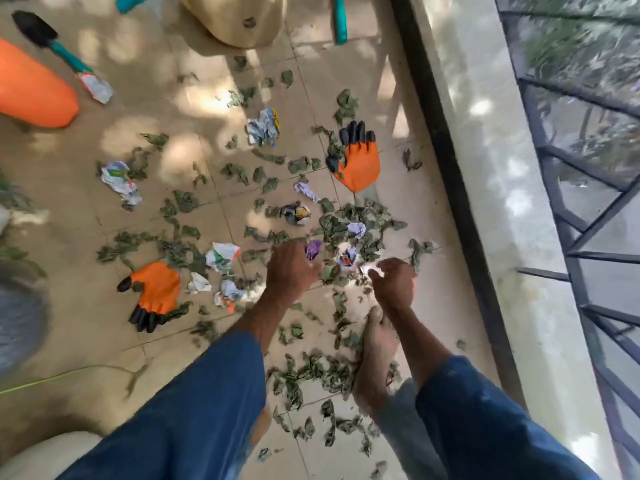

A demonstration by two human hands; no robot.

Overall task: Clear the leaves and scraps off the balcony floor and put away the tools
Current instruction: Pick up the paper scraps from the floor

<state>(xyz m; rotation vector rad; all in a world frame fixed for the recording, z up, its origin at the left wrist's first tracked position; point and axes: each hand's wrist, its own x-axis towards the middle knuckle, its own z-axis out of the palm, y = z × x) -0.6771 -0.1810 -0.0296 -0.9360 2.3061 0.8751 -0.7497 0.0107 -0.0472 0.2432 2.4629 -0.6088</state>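
Dry green leaves [349,223] and crumpled paper and wrapper scraps [121,180] lie scattered over the beige tiled balcony floor [145,216]. My left hand [290,270] reaches down over the pile, its fingers curled round a purple scrap [313,248]. My right hand [394,280] hovers just right of it above the leaves, fingers loosely curled and holding nothing. Two orange gloves with black claw tips lie on the floor, one [358,161] at the centre right and one [156,292] at the left. A black trowel with a teal handle [52,41] lies at the top left.
A bare foot [374,351] stands on leaves below my right hand. An orange container [33,88] lies at the left, a beige pot [239,19] at the top, a teal tool handle [340,19] beside it. The parapet [491,174] and black railing [588,202] bound the right side.
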